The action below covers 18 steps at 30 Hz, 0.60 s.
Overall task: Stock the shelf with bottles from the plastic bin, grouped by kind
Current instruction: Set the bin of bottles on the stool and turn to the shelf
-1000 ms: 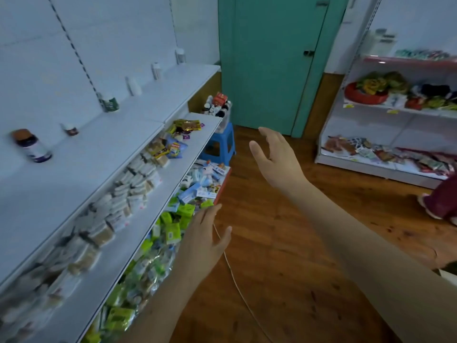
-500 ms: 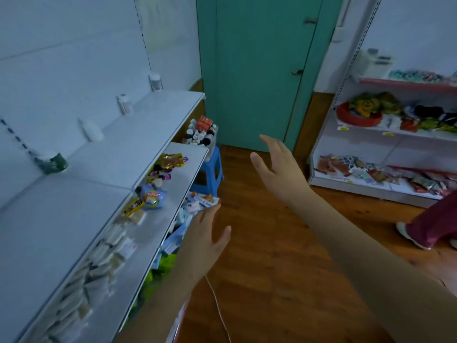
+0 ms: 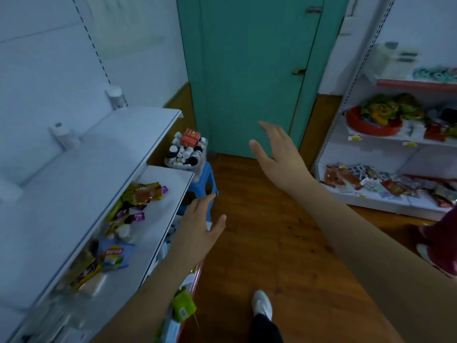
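Bare hands (image 3: 279, 157) outstretched — empty, plastic bin (image 3: 186, 154) ahead

The door (image 3: 249, 70) is teal, set above a warm brown wooden floor (image 3: 272, 243). The shelf (image 3: 81, 174) at left is white, as are the two bottles (image 3: 64, 137) standing on its top board. A clear plastic bin (image 3: 186, 154) of white- and black-capped bottles holds a red box (image 3: 190, 137) and rests on a blue stool (image 3: 204, 181). Snack packets (image 3: 143, 194) show yellow, orange and purple (blurred print). A red basket (image 3: 371, 122) sits on the right-hand shelf, and the shoe (image 3: 262, 305) is white.
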### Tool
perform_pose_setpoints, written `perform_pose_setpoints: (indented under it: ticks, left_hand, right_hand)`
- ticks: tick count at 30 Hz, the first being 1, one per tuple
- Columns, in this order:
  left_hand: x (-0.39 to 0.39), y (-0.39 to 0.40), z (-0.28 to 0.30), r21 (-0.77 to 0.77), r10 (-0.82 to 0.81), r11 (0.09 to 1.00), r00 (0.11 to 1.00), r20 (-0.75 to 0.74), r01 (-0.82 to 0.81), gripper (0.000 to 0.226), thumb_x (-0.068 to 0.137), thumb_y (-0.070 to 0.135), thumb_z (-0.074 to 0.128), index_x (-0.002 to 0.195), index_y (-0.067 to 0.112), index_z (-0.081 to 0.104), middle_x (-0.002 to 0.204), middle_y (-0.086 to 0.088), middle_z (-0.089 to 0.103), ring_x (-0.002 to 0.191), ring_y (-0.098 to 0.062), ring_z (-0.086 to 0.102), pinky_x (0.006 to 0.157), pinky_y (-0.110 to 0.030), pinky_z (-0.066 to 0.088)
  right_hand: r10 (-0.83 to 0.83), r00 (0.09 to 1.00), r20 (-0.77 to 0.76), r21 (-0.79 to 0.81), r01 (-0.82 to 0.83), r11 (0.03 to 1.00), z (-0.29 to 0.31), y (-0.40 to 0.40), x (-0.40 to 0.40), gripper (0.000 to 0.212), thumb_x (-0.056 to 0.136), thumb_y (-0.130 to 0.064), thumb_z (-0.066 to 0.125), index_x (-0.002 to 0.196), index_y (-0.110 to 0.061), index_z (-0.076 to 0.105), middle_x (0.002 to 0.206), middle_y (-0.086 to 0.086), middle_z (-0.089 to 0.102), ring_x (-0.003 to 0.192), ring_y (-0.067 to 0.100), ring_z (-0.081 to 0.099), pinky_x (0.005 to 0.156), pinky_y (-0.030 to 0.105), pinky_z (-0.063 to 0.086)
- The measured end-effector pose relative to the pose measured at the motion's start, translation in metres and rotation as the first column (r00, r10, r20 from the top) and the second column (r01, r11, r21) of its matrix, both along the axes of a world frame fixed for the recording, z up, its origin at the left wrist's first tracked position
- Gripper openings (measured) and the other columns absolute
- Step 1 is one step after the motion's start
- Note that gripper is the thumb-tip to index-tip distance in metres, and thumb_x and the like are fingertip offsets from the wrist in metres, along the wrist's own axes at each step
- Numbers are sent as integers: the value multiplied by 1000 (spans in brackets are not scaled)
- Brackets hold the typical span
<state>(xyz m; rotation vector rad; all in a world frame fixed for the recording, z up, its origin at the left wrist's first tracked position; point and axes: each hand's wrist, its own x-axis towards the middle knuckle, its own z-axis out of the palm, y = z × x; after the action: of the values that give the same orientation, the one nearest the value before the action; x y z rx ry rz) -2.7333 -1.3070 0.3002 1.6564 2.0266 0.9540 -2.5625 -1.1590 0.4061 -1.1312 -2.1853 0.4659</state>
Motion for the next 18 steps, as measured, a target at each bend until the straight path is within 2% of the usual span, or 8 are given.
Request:
perform_pose_setpoints:
  ticks: [3,8,12,16,18]
  left_hand:
    - [-4,77,0,3,34,999,999,10,-34,63,94,50,51,149,25,33,143,3,42,128,-11,44,104,-39,47]
    - [-3,190,9,-17,90,996,996,2,-90,59,96,45,53,147,20,36,140,4,46,126,-6,42,104,-23,37]
    - [-15,262,4,-22,145,989,989,13,-145,57,96,41,56,145,19,39,135,2,49,122,-6,43,103,-26,39]
    - [-34,315,-10,-58,166,984,986,-10,-166,59,95,45,55,146,19,38,135,3,49,122,-5,42,99,-21,36]
    - [-49,342,-17,-61,182,982,983,4,-181,60,95,46,55,146,19,39,139,2,48,127,-8,42,103,-24,38]
  right_hand:
    - [40,999,-27,-22,-41,999,-5,76,-6,61,102,-52,38,152,-18,29,154,1,36,143,17,30,112,31,27]
    - [113,993,-17,-58,-113,992,3,204,-15,63,102,-52,38,153,-17,28,154,3,36,143,19,30,113,32,27]
    - [142,989,-36,-84,-144,986,2,289,-39,63,102,-52,38,153,-16,28,154,3,36,143,18,30,111,27,24]
    - [188,981,-43,-113,-192,975,-11,349,-70,63,102,-50,40,153,-16,29,154,2,36,143,17,31,114,28,25]
    - [214,976,-32,-117,-217,969,-17,379,-89,62,101,-50,40,153,-16,29,154,3,37,142,17,32,111,25,24]
